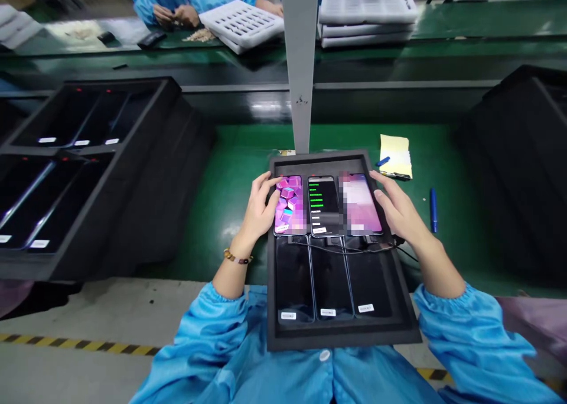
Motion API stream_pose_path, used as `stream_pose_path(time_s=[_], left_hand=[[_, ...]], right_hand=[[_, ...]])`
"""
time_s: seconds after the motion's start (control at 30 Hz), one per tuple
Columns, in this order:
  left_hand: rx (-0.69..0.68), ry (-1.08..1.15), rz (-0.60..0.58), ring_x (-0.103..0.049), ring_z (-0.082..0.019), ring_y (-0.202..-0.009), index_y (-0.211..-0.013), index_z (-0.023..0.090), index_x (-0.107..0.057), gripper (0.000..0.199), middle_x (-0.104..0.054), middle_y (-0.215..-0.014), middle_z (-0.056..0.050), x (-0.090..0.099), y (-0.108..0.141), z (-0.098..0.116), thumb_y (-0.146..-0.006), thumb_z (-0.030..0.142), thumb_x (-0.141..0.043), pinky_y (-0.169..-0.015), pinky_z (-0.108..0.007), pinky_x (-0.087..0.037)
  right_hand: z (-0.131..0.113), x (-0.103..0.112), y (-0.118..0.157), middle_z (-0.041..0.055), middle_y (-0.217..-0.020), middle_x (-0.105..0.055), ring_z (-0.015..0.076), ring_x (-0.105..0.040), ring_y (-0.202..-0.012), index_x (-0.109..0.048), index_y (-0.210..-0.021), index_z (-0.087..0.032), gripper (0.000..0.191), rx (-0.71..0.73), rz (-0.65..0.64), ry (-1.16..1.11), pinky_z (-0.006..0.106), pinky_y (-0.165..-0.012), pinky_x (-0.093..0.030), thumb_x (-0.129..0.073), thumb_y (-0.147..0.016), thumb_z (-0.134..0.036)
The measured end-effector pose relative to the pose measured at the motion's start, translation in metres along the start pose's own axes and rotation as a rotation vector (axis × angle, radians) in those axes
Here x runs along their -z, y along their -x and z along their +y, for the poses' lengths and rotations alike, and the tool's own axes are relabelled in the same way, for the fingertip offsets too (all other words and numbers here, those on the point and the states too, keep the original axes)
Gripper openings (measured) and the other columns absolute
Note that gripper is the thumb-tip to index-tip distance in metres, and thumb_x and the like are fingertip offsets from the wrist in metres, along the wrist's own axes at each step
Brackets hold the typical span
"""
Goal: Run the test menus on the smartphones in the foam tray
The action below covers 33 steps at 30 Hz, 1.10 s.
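Observation:
A black foam tray (343, 337) rests partly on the green bench and reaches over its front edge to my body. Three lit phones lie in its far row: a left phone with a pink and purple picture (290, 200), a middle phone with green text lines (322, 203), and a right phone with a pale pink screen (361, 203). My left hand (260, 210) is at the left phone, its index finger and thumb stretched over the edge. My right hand (398, 212) lies along the right phone's outer edge, fingers extended. Several dark phones (295, 280) fill the near row.
Black cables (354, 250) cross the tray's middle. To its right lie a yellow notepad (396, 150), a black pen (395, 175) and a blue pen (433, 210). Stacked foam trays (150, 185) flank both sides. A grey post (300, 67) rises behind; co-workers' hands (177, 15) show beyond.

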<state>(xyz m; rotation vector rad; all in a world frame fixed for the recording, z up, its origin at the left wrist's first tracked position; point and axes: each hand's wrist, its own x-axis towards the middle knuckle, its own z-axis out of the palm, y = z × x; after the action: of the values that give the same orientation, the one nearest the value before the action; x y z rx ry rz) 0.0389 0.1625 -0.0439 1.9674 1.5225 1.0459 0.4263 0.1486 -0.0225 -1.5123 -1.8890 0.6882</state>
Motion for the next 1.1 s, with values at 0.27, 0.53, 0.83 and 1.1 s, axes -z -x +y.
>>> stream_pose_path(time_s=[0.27, 0.53, 0.83, 1.1], left_hand=[[-0.07, 0.028, 0.025, -0.053, -0.029, -0.146, -0.116, 0.028, -0.082, 0.037, -0.061, -0.153, -0.008, 0.011, 0.02, 0.007, -0.112, 0.044, -0.049, -0.123, -0.057, -0.048], [-0.094, 0.018, 0.068, -0.056, -0.029, -0.141, -0.113, 0.027, -0.082, 0.039, -0.066, -0.148, -0.008, 0.008, 0.019, 0.008, -0.112, 0.045, -0.047, -0.12, -0.057, -0.048], [-0.103, 0.004, 0.065, -0.056, -0.029, -0.138, -0.105, 0.028, -0.085, 0.042, -0.068, -0.145, -0.006, 0.01, 0.022, 0.004, -0.112, 0.044, -0.046, -0.118, -0.057, -0.048], [-0.055, -0.1, -0.012, -0.049, -0.032, -0.144, -0.117, 0.03, -0.082, 0.046, -0.062, -0.153, -0.008, 0.008, 0.017, 0.006, -0.112, 0.05, -0.041, -0.125, -0.063, -0.036]], right_hand=[[-0.007, 0.018, 0.034, 0.0052, -0.143, -0.071, 0.0309, -0.051, -0.152, -0.07, -0.142, -0.036, 0.039, 0.105, -0.008, -0.027, 0.06, -0.126, -0.041, -0.046, -0.112, -0.041], [-0.007, 0.012, 0.017, 0.0051, -0.161, -0.059, 0.0344, -0.041, -0.159, -0.057, -0.157, -0.037, 0.046, 0.087, -0.041, 0.064, 0.067, -0.128, -0.032, -0.042, -0.113, -0.045], [-0.016, 0.016, 0.028, 0.005, -0.142, -0.072, 0.0317, -0.055, -0.146, -0.071, -0.139, -0.036, 0.039, 0.121, -0.082, -0.029, 0.059, -0.122, -0.042, -0.043, -0.113, -0.042], [-0.009, 0.01, 0.011, 0.0069, -0.148, -0.067, 0.034, -0.052, -0.149, -0.07, -0.141, -0.035, 0.045, 0.045, -0.09, 0.074, 0.063, -0.125, -0.034, -0.037, -0.113, -0.05]])
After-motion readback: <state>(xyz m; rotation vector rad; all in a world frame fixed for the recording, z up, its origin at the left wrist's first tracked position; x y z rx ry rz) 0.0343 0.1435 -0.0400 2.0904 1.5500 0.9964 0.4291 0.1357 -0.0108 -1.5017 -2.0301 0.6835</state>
